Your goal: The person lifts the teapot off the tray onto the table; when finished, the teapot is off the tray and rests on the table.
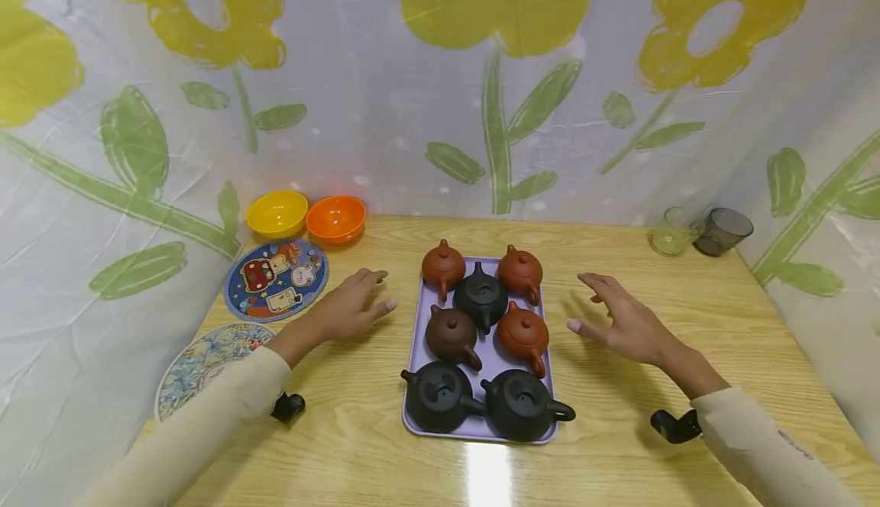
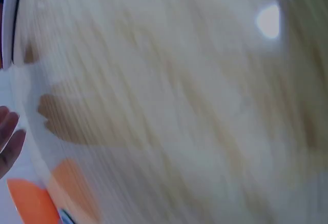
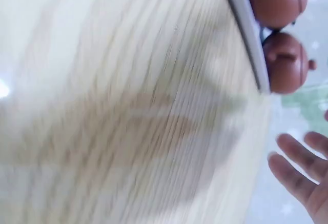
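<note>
**Seven pots [image 1: 450, 334], one tray [image 1: 486, 356], two loose hands**

We see round-bellied pots with a soft, low sheen, like smooth clay, each with a spout, a lid and a looped handle. They stand upright on the lilac tray, a thin rectangle with rounded corners and a raised rim, in the middle of the pale, wood-grained table [image 1: 598, 431]. The left hand [image 1: 349, 308] is to the tray's left and the right hand [image 1: 627, 329] to its right; both are released, fingers loosely spread, apart from tray and pots.

Counting, we get three red pots [image 1: 521, 331], three black and one brown. Two reds fill the far corners, with a black just nearer between them; next come the brown at left and the third red at right. The other two blacks, broader, sit at the near end, the right one's handle jutting past the rim.

At far left we count two glossy bowls [image 1: 337, 221], yellow and orange, and nearer us two flat round mats [image 1: 276, 282], blue and floral. At far right are two see-through cups [image 1: 723, 234], one greenish, one grey. Behind hangs a creased, flower-printed sheet [image 1: 364, 102].
</note>
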A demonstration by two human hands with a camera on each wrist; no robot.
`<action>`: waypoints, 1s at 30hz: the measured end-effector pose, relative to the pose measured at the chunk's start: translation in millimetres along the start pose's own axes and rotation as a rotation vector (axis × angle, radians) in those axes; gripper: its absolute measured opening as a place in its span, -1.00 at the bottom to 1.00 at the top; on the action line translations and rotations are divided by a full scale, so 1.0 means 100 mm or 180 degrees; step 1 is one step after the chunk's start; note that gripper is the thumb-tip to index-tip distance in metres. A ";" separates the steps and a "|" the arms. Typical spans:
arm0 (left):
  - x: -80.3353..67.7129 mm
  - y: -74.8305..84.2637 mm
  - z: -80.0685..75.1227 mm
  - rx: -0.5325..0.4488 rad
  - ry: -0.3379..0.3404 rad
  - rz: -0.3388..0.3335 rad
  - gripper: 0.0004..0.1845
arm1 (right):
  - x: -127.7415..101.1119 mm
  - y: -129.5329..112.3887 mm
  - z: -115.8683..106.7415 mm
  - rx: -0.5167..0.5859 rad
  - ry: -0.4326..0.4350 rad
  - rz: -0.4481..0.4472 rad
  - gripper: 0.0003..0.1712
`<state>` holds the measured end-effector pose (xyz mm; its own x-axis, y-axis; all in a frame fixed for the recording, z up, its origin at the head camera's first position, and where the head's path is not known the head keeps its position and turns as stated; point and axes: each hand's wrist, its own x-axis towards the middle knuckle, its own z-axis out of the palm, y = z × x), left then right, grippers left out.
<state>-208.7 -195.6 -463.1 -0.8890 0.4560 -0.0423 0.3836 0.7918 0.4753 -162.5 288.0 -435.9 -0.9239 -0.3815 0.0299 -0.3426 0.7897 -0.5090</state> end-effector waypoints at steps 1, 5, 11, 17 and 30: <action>0.02 0.02 0.02 -0.0185 0.0010 -0.0033 -0.24 | -0.02 -0.03 0.00 0.0142 -0.0014 -0.0005 -0.06; 0.09 0.11 0.12 -0.0902 0.0075 -0.0211 -0.36 | -0.09 -0.11 0.04 0.0640 -0.0095 -0.0067 -0.24; 0.15 0.27 0.21 -0.1818 0.0123 -0.0635 -0.49 | -0.17 -0.18 0.09 0.1302 -0.0346 -0.0050 -0.50; 0.23 0.37 0.29 -0.2589 0.0039 -0.1092 -0.54 | -0.33 -0.26 0.19 0.1585 -0.0530 -0.0043 -0.64; 0.35 0.42 0.38 -0.2585 0.0081 -0.1263 -0.57 | -0.55 -0.43 0.39 0.1629 -0.0862 -0.0189 -0.79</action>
<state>-213.8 -131.1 -477.7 -0.9273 0.1937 -0.3204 -0.2386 0.3538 0.9044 -90.3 256.2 -449.3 -0.8059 -0.5807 -0.1156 -0.2042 0.4559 -0.8663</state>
